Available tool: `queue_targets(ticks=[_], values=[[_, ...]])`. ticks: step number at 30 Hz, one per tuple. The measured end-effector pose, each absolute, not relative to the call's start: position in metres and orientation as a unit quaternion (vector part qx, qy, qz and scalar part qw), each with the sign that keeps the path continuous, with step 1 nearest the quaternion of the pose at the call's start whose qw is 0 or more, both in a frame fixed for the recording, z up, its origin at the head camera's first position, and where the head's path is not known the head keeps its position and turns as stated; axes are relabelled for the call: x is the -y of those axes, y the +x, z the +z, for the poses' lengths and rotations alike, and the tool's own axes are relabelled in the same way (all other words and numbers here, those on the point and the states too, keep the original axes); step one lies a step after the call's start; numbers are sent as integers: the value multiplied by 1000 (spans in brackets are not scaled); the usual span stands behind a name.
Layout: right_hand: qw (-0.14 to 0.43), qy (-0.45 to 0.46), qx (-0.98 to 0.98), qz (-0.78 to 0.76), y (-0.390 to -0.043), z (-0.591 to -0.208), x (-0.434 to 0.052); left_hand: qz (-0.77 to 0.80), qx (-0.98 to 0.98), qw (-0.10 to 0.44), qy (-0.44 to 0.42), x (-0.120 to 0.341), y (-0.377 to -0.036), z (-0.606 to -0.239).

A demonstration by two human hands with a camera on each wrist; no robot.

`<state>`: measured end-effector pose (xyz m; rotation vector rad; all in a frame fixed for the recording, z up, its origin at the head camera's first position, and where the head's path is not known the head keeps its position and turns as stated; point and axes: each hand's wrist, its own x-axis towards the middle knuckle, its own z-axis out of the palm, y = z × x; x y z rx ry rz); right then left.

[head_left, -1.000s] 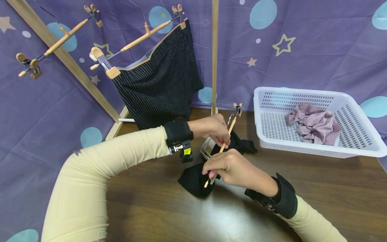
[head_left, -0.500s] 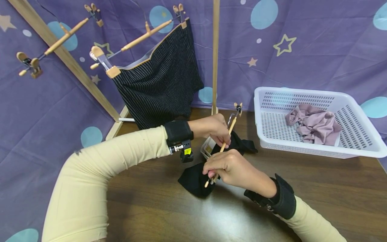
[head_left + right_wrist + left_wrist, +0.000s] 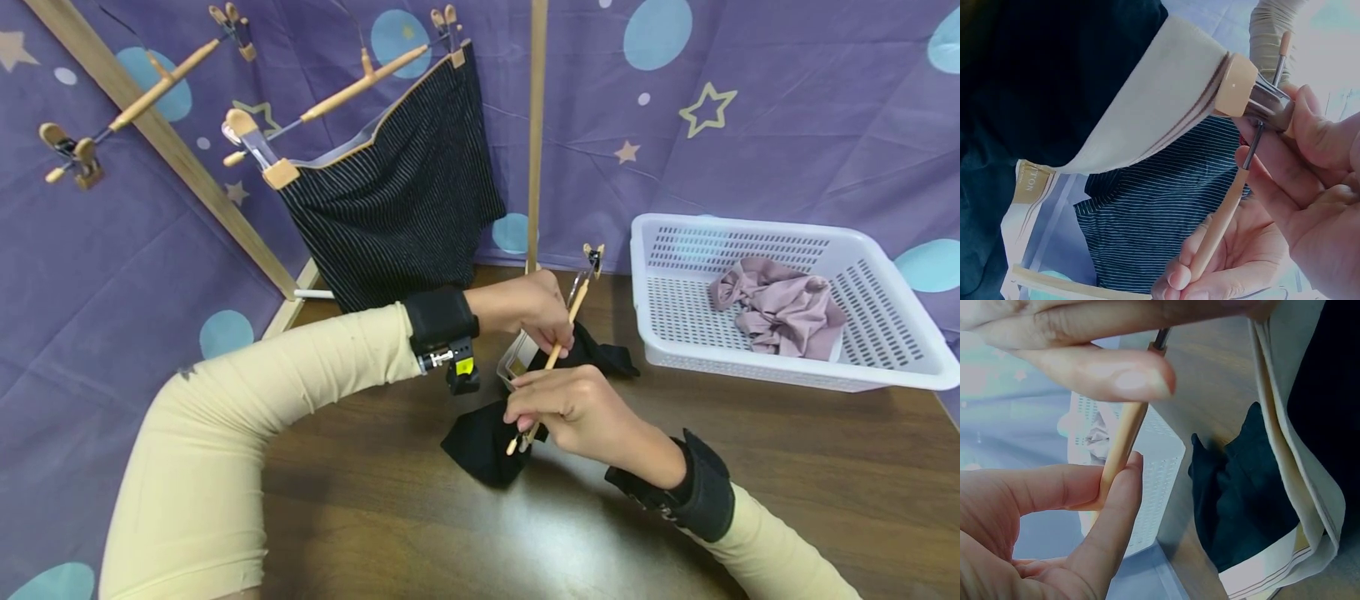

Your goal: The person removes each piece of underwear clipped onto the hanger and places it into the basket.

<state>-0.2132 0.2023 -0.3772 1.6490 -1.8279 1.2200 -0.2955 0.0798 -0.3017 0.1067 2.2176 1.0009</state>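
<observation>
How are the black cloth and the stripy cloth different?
The black cloth is plain; the stripy cloth has thin pale lines. The stripy cloth hangs up; the black cloth is clipped to a hanger held by the left hand and right hand. Both are dark.

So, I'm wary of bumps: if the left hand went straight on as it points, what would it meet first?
Past the hanger it pinches, the left hand would probably meet the black garment first, with the white basket beyond; heights are hard to judge.
</observation>
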Motion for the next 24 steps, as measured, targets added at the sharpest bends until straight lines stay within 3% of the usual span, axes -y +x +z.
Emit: queue_targets(ticks=[24], values=[[188, 591, 658, 426, -210, -360, -215, 447, -827, 340, 12, -95, -295, -290]])
